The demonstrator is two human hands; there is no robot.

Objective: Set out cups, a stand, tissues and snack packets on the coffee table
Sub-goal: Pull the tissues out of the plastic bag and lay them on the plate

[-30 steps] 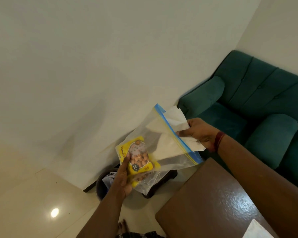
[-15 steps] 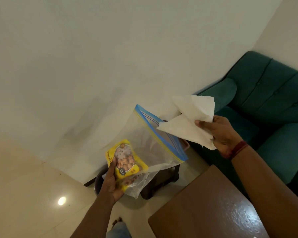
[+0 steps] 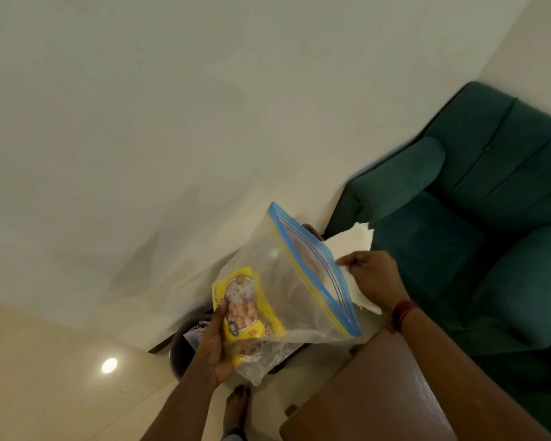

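Closest to the person, at the lower right, is the corner of the brown coffee table (image 3: pixel 395 399); its glossy top shows some glare, and the right forearm passes above it. Just left of that corner a bare foot (image 3: pixel 236 405) stands on the pale floor (image 3: pixel 45 361), where one round light reflection shines. Above the floor the left hand (image 3: pixel 212 345) is closed around the lower end of a clear zip bag (image 3: pixel 287 300), pressing a yellow snack packet (image 3: pixel 245 308) through the plastic; the packet lies inside the bag, at its bottom end. The bag is held in the air, tilted, with its blue zip edge pointing up and to the right. At this edge the right hand (image 3: pixel 371 281) pinches a bunch of white tissues (image 3: pixel 352 241) between thumb and fingers; the tissues are outside the bag mouth and partly behind the zip strip. A red thread band (image 3: pixel 401 315) is around the right wrist. Behind and below the bag a dark round bin (image 3: pixel 185 348) stands on the floor, mostly hidden by the left hand and the bag. Farther to the right a green sofa (image 3: pixel 490 218) fills that side, close to the far edge of the table, so little room is between them. The left side is open floor up to the plain white wall (image 3: pixel 204 106).
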